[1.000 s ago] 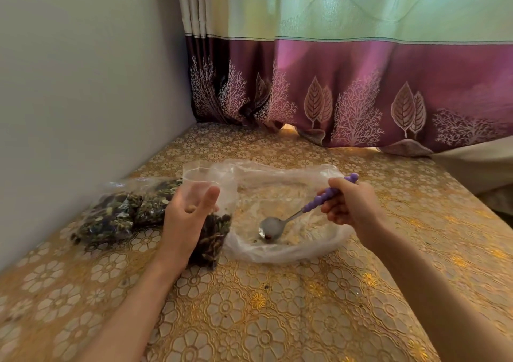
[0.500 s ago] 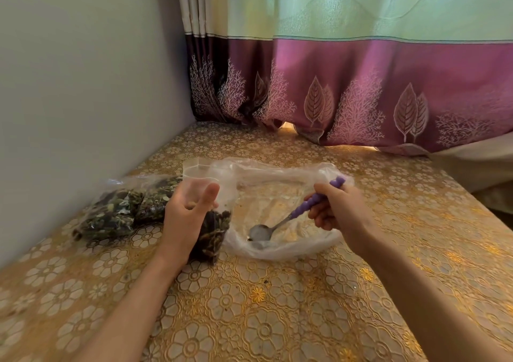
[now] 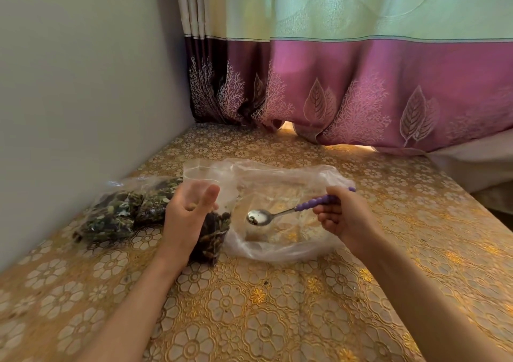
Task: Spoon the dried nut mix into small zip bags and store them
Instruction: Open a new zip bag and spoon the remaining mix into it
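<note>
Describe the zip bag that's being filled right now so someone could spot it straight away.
Start at the grey wall on the left and cross the patterned table to the left hand. The small zip bag stands upright in its grip, mouth open; the filled bags beside it lie flat.

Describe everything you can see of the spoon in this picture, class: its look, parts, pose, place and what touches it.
The spoon has a shiny metal bowl and neck and a purple, ridged handle that looks like plastic. The right hand curls round the handle, hiding its end. The spoon lies nearly level, bowl pointing left, inside the open mouth of the large clear plastic bag. A few dark bits of nut mix sit in the bowl. Whether the bowl touches the bag cannot be told.
</note>
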{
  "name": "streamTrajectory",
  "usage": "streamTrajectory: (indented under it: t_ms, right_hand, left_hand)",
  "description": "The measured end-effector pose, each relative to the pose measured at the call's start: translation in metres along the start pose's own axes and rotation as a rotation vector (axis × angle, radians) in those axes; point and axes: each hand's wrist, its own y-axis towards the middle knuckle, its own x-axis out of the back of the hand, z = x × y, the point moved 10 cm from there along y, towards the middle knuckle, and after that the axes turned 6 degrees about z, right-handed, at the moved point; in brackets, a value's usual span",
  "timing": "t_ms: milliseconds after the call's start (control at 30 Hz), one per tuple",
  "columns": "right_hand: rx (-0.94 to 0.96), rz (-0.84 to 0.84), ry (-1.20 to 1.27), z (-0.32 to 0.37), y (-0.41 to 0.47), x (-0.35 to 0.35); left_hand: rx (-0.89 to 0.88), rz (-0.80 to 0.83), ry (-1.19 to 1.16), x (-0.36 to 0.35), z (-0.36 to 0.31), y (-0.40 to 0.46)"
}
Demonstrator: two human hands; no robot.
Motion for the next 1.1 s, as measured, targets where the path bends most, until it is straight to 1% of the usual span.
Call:
streamTrajectory:
  t_ms: [67, 167, 333, 400, 500, 600, 667, 733, 833, 967, 1033, 1100]
  right_hand:
    - [0.042, -0.007, 0.041, 0.009, 0.001, 0.0]
    - [0.16, 0.003, 0.102, 0.034, 0.0, -0.008]
    - [0.37, 0.099, 0.14, 0.085, -0.016, -0.047]
    - [0.42, 0.144, 0.1, 0.096, -0.022, -0.065]
    - [0.535, 0.21, -0.026, 0.106, -0.036, -0.09]
    - [0.653, 0.267, -0.167, 0.111, -0.049, -0.105]
    - [0.693, 0.289, -0.236, 0.111, -0.054, -0.11]
    - [0.709, 0.303, -0.247, 0.11, -0.055, -0.11]
    - [0.705, 0.291, -0.146, 0.113, -0.053, -0.098]
    - [0.621, 0.169, 0.053, 0.104, -0.035, -0.066]
    - [0.575, 0.099, 0.035, 0.091, -0.028, -0.05]
    - [0.511, 0.047, -0.008, 0.072, -0.021, -0.037]
  left_hand:
    - [0.015, 0.009, -0.009, -0.001, 0.002, 0.0]
    - [0.033, 0.019, -0.018, -0.002, 0.004, 0.0]
    - [0.022, 0.012, -0.02, -0.001, 0.001, 0.0]
    - [0.017, 0.019, -0.019, -0.002, -0.001, -0.001]
    - [0.014, 0.028, -0.021, -0.002, -0.001, -0.001]
    - [0.012, 0.026, -0.024, -0.001, -0.001, -0.001]
    - [-0.003, 0.026, -0.011, -0.001, -0.004, -0.001]
    - [-0.01, 0.025, -0.004, -0.001, -0.005, 0.0]
    - [-0.006, 0.012, 0.005, 0.0, -0.007, -0.001]
    - [-0.007, -0.067, -0.007, 0.016, -0.013, 0.0]
    - [0.003, -0.121, 0.013, 0.03, -0.017, 0.002]
    - [0.02, -0.141, 0.019, 0.041, -0.018, 0.002]
